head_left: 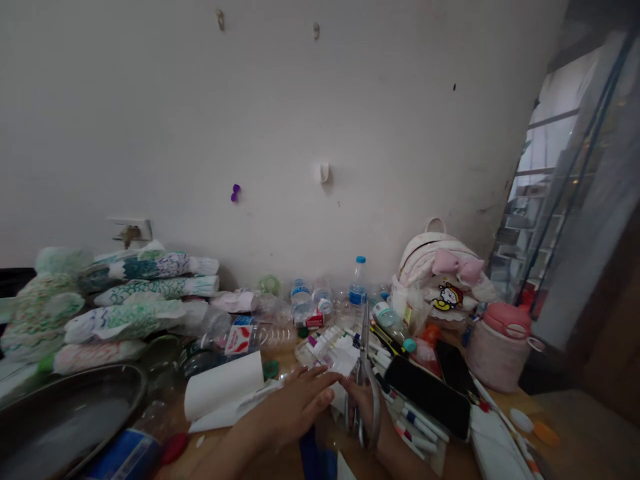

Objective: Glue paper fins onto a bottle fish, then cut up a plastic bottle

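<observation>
My right hand is closed round the handles of a pair of scissors, whose blades point up and away. Just left of it, my left hand reaches across with its fingers stretched out, the fingertips close to the right hand. White paper lies beyond the fingers, among several markers. To the left of my left hand is a white paper roll. A dark blue strip shows below my hands. Whether the scissor blades touch the paper cannot be made out.
Several coloured paper-wrapped shapes and a dark basin are at the left. Plastic bottles stand and lie along the wall. At the right are a black phone, a pink-lidded jar and a white backpack.
</observation>
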`<state>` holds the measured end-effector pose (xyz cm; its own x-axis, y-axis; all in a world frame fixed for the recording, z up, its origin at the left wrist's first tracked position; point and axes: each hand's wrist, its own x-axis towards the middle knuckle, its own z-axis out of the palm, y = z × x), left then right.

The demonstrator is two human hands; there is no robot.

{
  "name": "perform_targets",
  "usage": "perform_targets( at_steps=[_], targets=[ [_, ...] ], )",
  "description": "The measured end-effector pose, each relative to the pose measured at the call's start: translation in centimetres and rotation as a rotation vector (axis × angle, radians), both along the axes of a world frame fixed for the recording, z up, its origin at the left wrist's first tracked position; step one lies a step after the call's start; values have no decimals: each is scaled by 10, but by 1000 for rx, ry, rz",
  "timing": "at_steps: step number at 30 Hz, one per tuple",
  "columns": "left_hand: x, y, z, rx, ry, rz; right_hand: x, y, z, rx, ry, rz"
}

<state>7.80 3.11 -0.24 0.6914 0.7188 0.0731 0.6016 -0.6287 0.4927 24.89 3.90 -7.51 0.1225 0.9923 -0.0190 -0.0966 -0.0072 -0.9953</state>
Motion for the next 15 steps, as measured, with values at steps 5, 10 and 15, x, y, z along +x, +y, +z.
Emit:
perform_targets(
  at_steps=[5, 10, 15],
  targets=[
    [-4, 5, 9, 173, 41, -17, 1, 2, -2, 31, 26, 25],
    [-13, 1, 37, 426, 157, 141, 8, -5, 5, 134, 69, 188],
    [-18, -15, 60, 408, 218, 80, 17, -18, 9, 192, -41, 329]
  ],
)
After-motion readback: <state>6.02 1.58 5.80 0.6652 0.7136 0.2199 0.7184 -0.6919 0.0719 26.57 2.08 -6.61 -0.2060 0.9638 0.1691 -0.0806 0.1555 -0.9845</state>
